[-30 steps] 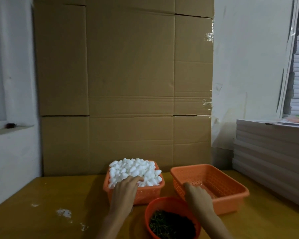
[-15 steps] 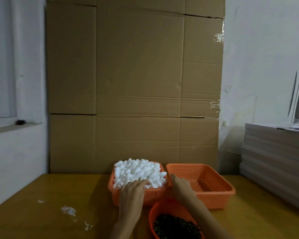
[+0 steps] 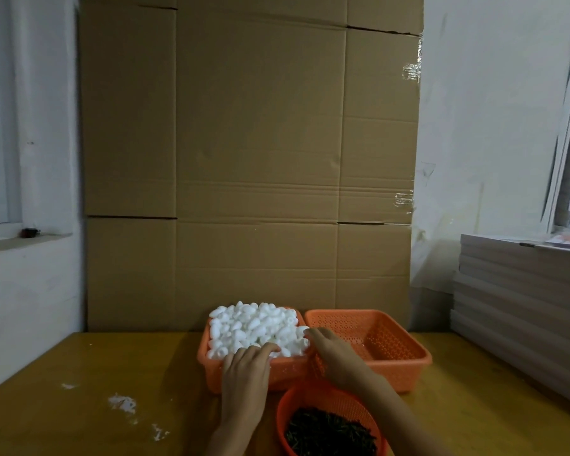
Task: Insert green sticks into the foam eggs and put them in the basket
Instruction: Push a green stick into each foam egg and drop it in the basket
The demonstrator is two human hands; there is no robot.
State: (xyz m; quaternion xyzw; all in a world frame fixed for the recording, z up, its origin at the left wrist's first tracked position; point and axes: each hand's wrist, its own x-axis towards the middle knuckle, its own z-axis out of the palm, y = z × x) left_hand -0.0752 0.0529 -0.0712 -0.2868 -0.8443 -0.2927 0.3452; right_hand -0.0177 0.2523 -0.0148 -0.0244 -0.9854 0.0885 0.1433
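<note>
Looking at one big brown cardboard sheet standing at the back, getting cut off at the top. Seeing one yellow table below it, running off the view on three sides. Seeing grey boards stacking up on the right, cut off too, so not counting them. Counting two orange baskets sitting side by side: the empty basket on the right, the full basket on the left. Counting one round orange bowl just in front, losing its near edge at the bottom. Finding the foam eggs piling up white in the full basket, far too many for counting. Finding the green sticks lying in the bowl, too dark for counting. Counting two hands, both arms running off the bottom. Watching the left hand bending over the near rim of the full basket, fingertips hiding among the eggs; not being able to tell whether holding one. Watching the right hand lying where the two baskets are meeting, bent fingers touching an egg at the pile's right edge; not being able to tell whether pinching it. Spotting a few white crumbs lying on the table, off to the left.
</note>
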